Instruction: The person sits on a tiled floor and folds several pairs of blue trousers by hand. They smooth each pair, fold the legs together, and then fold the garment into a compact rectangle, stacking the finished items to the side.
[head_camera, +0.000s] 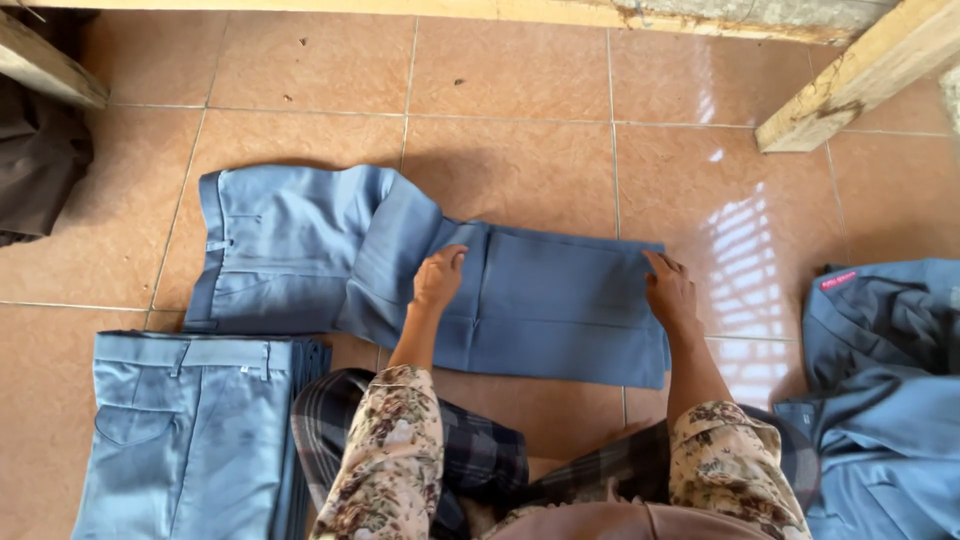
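Left hand (438, 278) flat, palm down, fingers together, pressing on the blue trousers (420, 275) near the middle where the legs are folded over. Right hand (670, 292) also flat and open on the same trousers, at the right end of the folded legs, fingers pointing up toward the far edge. Hands well apart, neither one gripping anything, both just resting on the cloth. Trousers lie spread on the tiled floor (520, 150) straight in front of the person, waistband end at left, legs doubled over to the right. Both forearms in floral sleeves (392, 460), a dark plaid cloth (480, 455) over the lap below. At lower left, just beside the trousers' waistband, a stack of folded light-blue trousers (190, 435), edges lined up. At right edge, apart from the right hand, a heap of blue garments (885, 390), unfolded, a small pink label on top. Dark cloth (35, 165) at upper left. Wooden beam (850, 80) slanting at upper right, another wooden plank (45, 65) at upper left.
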